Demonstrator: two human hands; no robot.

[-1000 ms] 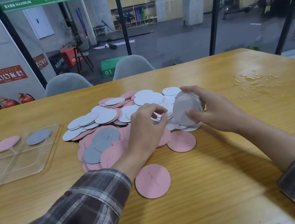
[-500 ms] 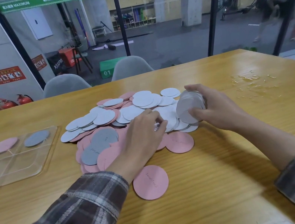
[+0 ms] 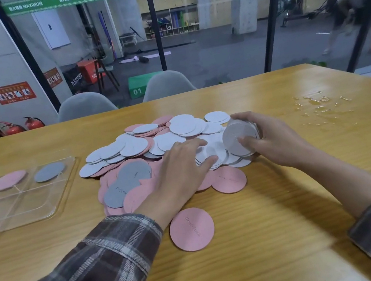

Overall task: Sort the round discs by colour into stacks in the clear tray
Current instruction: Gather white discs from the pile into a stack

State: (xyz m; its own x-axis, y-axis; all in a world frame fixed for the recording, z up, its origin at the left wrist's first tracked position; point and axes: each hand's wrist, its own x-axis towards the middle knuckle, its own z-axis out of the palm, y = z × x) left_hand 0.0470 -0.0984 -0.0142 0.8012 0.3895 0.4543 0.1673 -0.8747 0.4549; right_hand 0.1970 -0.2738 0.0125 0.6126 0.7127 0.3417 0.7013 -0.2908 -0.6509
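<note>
Two hands were at the pile (image 3: 143, 145) of discs; my left hand (image 3: 181, 165) lay flat on it, fingers straight; my right hand (image 3: 275, 140) gripped a pale stack (image 3: 236, 139); the clear tray (image 3: 19, 212) held one pink disc (image 3: 9, 180), one grey disc (image 3: 49, 171).

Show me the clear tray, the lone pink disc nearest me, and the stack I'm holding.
clear tray (image 3: 25, 203): head view, bare near compartment floor.
lone pink disc (image 3: 191, 229): head view, centre of face.
held stack (image 3: 233, 136): head view, front disc's face.
</note>
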